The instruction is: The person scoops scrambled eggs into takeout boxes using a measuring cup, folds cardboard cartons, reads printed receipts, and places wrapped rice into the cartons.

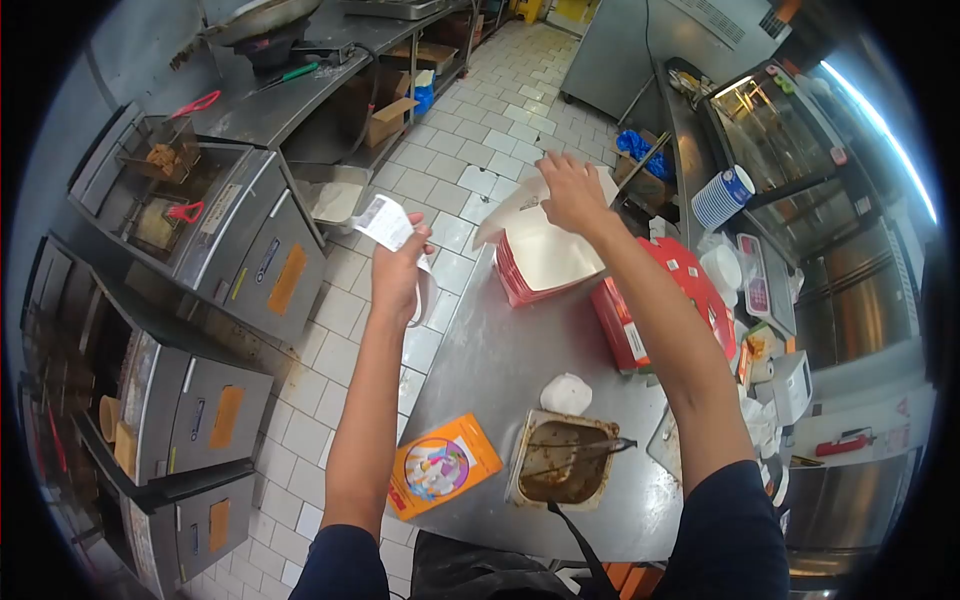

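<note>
My left hand is closed around a printed paper receipt, which sticks up past the thumb while a loose end of the strip curls below. Over the far side of a stack of red cardboard food boxes is my right hand, its fingers spread and bent. The top box stands open, showing its white inside and raised flaps. Whether the right fingertips touch a flap is hard to see. The stack sits at the far end of the steel table.
A red carton stands right of the stack. Nearer are an orange printed box, a stained metal pan with a utensil across it and a white round item. Fryers line the left; blue-white cups are at right.
</note>
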`<state>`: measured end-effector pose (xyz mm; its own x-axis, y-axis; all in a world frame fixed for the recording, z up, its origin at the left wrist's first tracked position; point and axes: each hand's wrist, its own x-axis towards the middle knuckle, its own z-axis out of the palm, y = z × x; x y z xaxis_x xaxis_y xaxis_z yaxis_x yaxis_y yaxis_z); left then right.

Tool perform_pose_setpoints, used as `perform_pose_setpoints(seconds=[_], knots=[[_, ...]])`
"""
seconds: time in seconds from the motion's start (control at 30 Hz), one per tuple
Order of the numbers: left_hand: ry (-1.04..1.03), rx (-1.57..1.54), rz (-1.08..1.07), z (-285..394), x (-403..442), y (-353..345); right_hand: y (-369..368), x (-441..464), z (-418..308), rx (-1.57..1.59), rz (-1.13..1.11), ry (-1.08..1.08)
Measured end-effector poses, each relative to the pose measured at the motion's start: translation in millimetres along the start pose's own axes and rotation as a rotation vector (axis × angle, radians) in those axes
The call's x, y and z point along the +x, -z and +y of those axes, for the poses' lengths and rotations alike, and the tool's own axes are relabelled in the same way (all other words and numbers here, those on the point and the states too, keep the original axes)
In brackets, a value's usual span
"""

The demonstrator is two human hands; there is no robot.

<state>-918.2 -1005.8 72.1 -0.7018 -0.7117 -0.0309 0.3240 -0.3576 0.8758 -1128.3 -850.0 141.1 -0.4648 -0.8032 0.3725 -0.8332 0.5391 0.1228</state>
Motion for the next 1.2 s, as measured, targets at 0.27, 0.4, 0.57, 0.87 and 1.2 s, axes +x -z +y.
perform_pose_setpoints(seconds=[0.27,0.4,0.57,0.87,1.2], knots=[[0.065,0.326,-0.341,-30.5,79.8,-58.2,-16.7,-58.8,12.8,0.004,0.155,0.03],[0.106,0.554,-0.667,-40.8,99.9,-91.0,-11.3,-67.5,16.7,-0.049,0.136,0.079],[0.144,0.487,-0.727,-41.2,96.2,-88.4,2.5,-50.8,22.1,-0.014,0.012,0.021],[0.123,0.608,-0.638,-41.2,83.0,-92.8,-7.2,-54.7,22.2,0.002,0.013,0.166],[-0.417,1.178,-0.723,8.0,87.0,-120.2,89.6,-5.0,26.7,-0.192,-0.205,0.6]])
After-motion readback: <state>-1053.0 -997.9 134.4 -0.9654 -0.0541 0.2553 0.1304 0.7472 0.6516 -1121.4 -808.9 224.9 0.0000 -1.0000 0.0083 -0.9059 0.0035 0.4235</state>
